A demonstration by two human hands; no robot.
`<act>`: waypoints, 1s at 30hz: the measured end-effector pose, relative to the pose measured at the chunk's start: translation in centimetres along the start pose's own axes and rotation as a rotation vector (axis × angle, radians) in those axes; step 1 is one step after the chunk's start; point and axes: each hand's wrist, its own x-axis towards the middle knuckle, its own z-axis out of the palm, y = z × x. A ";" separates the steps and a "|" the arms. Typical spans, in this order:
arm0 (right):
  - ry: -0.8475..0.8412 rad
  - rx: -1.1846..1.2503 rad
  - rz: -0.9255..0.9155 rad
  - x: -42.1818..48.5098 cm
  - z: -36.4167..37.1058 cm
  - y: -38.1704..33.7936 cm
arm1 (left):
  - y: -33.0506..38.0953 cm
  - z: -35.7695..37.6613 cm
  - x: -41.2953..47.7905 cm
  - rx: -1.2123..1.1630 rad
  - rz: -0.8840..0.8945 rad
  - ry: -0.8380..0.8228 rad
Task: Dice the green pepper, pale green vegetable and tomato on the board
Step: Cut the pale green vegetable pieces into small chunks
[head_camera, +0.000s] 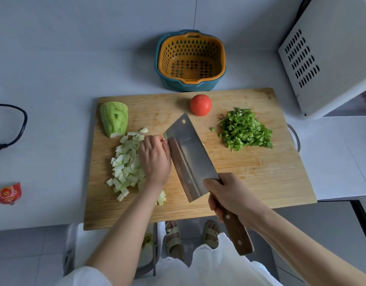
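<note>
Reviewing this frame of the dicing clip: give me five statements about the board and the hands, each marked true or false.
1. The tomato is whole. True.
2. The pepper lies uncut. False: the green pepper is a diced pile on the right of the board.
3. The right hand grips the wooden handle of the cleaver. True.
4. The colander holds vegetables. False: the orange colander is empty.
5. A large uncut piece of the pale green vegetable lies at the board's far left corner. True.

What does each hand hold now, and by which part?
The right hand grips the cleaver by its wooden handle, behind the blade. The left hand lies on the diced pale green vegetable; whether it holds any cannot be told.
</note>
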 end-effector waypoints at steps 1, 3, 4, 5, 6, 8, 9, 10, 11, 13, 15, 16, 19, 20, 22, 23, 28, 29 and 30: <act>0.002 -0.003 -0.010 -0.1 -0.3 0.0 | -0.4 0.0 0.4 0.058 -0.025 -0.021; 0.017 -0.021 -0.042 -0.3 -0.7 0.1 | -0.8 -0.2 1.2 0.103 -0.073 -0.044; 0.029 -0.057 -0.067 -0.3 -0.9 0.2 | -0.7 -0.6 1.7 0.077 -0.112 -0.037; 0.042 -0.113 -0.099 -0.4 -1.2 0.4 | -0.7 -1.1 2.2 0.033 -0.164 -0.020; 0.058 -0.184 -0.138 -0.4 -1.4 0.7 | -1.0 -1.6 2.8 -0.021 -0.222 -0.001; 0.105 -0.391 -0.247 -0.4 -2.0 1.4 | -2.0 -2.9 4.1 -0.124 -0.325 0.055; 0.140 -0.526 -0.326 -0.3 -2.3 1.8 | -3.0 -3.6 4.8 -0.170 -0.384 0.091; 0.179 -0.645 -0.405 -0.3 -2.5 2.3 | -4.2 -4.4 5.6 -0.200 -0.453 0.129; 0.221 -0.757 -0.461 -0.2 -2.7 2.6 | -5.4 -5.3 6.3 -0.202 -0.523 0.160; 0.317 -0.967 -0.568 0.2 -2.9 3.0 | -6.8 -7.3 7.2 -0.144 -0.607 0.186; 0.336 -1.097 -0.660 0.7 -3.0 3.2 | -5.9 -8.7 6.9 -0.133 -0.553 0.166; 0.335 -1.157 -0.705 1.0 -2.9 3.0 | -4.7 -9.2 6.5 -0.148 -0.482 0.130; 0.346 -1.251 -0.827 1.9 -2.3 2.7 | 0.5 -9.5 3.4 -0.204 -0.136 -0.136; 0.346 -1.269 -0.854 2.2 -2.1 2.6 | 1.9 -9.1 2.2 -0.194 -0.012 -0.281; 0.351 -1.308 -0.900 2.6 -1.8 2.2 | 4.0 -7.8 0.2 -0.127 0.161 -0.560; 0.354 -1.334 -0.913 2.7 -1.7 2.1 | 4.4 -7.0 -0.5 -0.060 0.205 -0.651; 0.351 -1.410 -0.920 3.1 -2.2 1.7 | 3.9 -4.7 0.0 0.067 0.155 -0.749; 0.349 -1.414 -0.919 3.2 -2.4 1.7 | 3.7 -4.5 0.4 0.078 0.149 -0.753; 0.351 -1.407 -0.918 3.2 -2.7 1.8 | 3.4 -4.4 0.7 0.107 0.146 -0.747</act>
